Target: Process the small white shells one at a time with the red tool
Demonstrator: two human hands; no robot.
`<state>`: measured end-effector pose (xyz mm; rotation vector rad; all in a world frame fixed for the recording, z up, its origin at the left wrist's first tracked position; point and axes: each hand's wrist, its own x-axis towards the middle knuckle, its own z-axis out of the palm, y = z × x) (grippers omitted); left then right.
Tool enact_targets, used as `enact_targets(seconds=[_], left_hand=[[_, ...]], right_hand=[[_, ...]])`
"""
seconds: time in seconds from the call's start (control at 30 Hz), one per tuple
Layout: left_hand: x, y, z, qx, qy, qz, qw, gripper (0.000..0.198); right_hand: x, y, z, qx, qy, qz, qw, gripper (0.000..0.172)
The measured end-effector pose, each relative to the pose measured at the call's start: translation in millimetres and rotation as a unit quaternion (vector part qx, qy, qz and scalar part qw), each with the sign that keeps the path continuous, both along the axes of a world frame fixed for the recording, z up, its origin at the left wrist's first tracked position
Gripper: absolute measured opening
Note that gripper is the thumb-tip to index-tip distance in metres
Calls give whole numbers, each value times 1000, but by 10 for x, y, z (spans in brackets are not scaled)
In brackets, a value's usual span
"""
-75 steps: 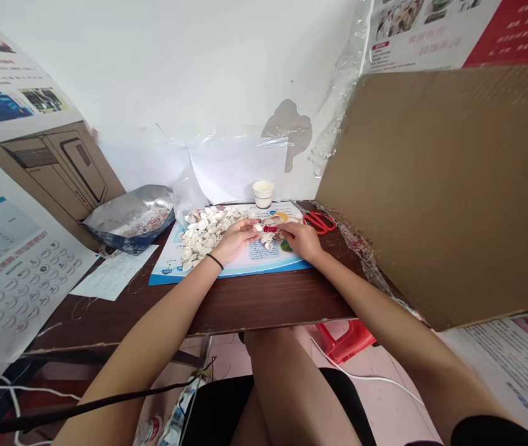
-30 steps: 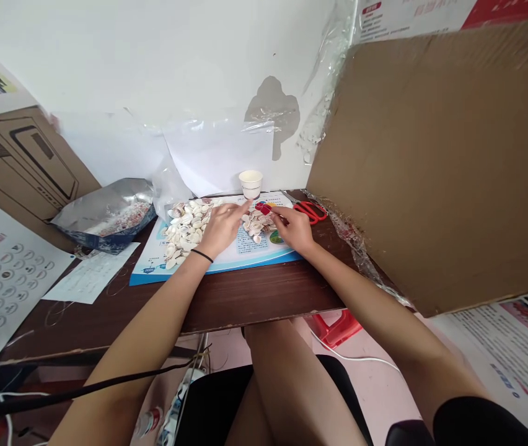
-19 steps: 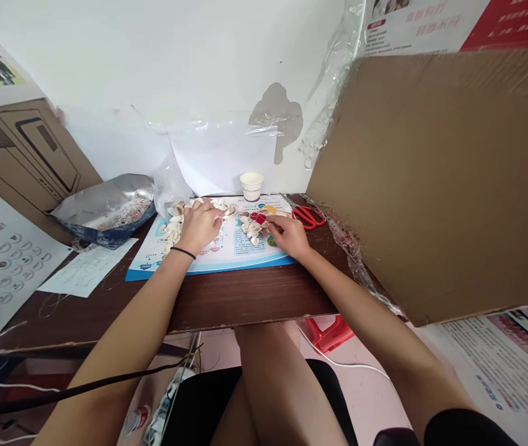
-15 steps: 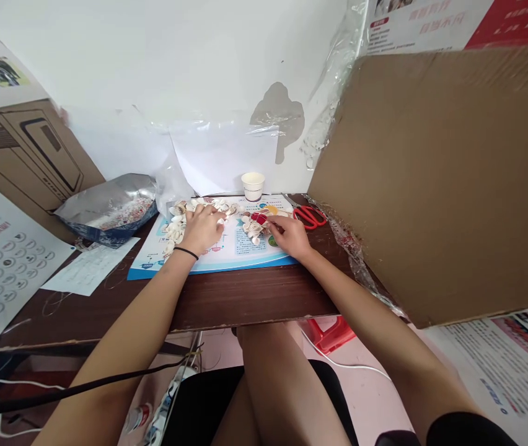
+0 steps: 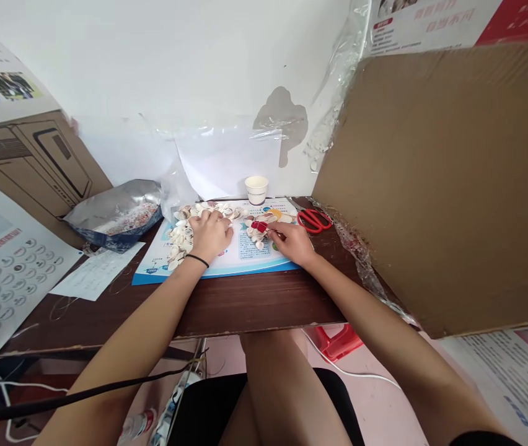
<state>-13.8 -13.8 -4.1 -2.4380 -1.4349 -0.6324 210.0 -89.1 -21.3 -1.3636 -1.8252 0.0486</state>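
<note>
Now the left hand [image 5: 212, 238] has moved over the shells [image 5: 179, 239].

Soft, even light filled the scene, brightest on the white wall [image 5: 175, 56]. Glossy film [image 5: 345, 80] at its right corner caught broken glints, and the silver bag [image 5: 110, 201] shone faintly. The brown surface [image 5: 255, 303] had a dull sheen; the cardboard [image 5: 454, 186] at right looked flat and darker. Shade deepened under the surface's left end. The wide lens stretched the arms [image 5: 138, 334] toward the edges. The left hand [image 5: 212, 236] and right hand [image 5: 294, 243] looked fairly sharp; the shells [image 5: 180, 238] blended together, and small print was too soft to read.
</note>
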Motion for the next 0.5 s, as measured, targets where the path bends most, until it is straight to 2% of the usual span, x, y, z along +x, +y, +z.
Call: enact_targets(seconds=[0.1, 0.37, 0.43, 0.5], left_hand=[[29, 47, -31, 14, -5, -18, 1000, 27], [50, 107, -21, -13, -37, -37, 999, 29], [58, 104, -6, -9, -65, -33, 997, 29], [83, 77, 18, -4, -132, -26, 991, 25]], right_hand=[[4, -12, 11, 2, -5, -2, 1000, 25], [5, -12, 17, -2, 21, -1, 1000, 24], [5, -2, 7, 3, 36, 10, 999, 24], [12, 11, 5, 10, 65, 12, 998, 24]])
